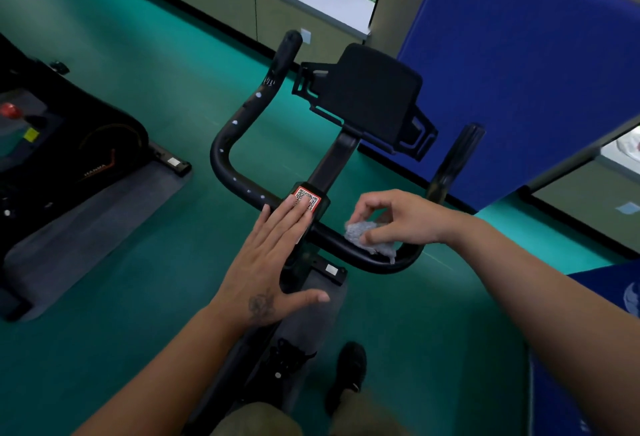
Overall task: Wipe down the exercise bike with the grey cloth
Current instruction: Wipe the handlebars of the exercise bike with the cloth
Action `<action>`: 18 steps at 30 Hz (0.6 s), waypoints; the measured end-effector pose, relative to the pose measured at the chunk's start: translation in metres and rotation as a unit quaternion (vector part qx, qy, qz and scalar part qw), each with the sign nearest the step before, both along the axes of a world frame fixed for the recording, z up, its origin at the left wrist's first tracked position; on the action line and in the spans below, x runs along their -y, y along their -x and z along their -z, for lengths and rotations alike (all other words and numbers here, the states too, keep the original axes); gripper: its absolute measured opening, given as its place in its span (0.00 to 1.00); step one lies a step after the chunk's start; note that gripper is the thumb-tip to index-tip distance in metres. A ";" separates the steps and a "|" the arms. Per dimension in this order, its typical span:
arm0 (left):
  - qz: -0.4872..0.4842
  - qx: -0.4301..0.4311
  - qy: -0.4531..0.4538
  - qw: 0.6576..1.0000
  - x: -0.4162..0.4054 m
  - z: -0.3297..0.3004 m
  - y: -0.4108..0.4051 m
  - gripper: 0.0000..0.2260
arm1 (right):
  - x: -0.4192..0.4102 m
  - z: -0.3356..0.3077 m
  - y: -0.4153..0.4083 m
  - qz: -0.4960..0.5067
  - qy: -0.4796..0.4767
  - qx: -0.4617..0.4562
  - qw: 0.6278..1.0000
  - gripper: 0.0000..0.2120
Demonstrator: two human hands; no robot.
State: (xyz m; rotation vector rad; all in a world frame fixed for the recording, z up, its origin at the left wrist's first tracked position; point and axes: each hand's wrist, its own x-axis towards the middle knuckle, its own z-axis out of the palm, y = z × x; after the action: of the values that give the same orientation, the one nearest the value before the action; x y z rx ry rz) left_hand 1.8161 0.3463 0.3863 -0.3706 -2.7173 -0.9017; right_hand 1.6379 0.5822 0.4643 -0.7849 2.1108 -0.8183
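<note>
I see a second bike (69,158) on a grey mat (104,214) far left. Left hand (266,262) flat on the exercise bike (363,96) handlebar clamp, fingers (294,210) straight and pressed together, tips over the QR sticker (308,197). Right hand (398,219) pinches the grey cloth (370,236), bunched, against the right handlebar bend. Blue mat (519,65) leans far right

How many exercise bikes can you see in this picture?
2: one bike in the centre, under the person's hands; a second bike at the left edge, only partly visible. Others may lie outside the picture.
</note>
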 end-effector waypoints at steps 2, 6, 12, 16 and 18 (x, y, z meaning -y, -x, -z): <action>-0.011 -0.003 -0.001 1.000 -0.003 0.000 0.000 0.54 | 0.009 0.003 0.001 -0.008 0.023 -0.004 1.000 0.12; -0.046 0.000 -0.001 0.999 -0.012 -0.001 -0.003 0.54 | 0.026 0.012 0.006 -0.036 0.053 -0.004 0.998 0.13; -0.106 0.006 -0.026 0.994 -0.032 -0.006 -0.004 0.52 | 0.008 0.005 0.027 -0.139 -0.015 0.028 0.990 0.09; -0.146 0.024 -0.018 0.989 -0.045 -0.007 -0.007 0.54 | 0.002 -0.007 0.037 -0.217 -0.074 0.008 0.973 0.09; -0.165 0.034 -0.009 0.986 -0.052 -0.009 -0.010 0.55 | 0.008 -0.009 0.036 -0.228 -0.065 -0.013 0.971 0.09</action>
State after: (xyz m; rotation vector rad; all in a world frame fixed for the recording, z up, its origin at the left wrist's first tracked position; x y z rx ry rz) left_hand 1.8257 0.3982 0.3948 0.1167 -2.7139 -0.8556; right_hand 1.6022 0.5742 0.4733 -1.1549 1.8743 -0.4207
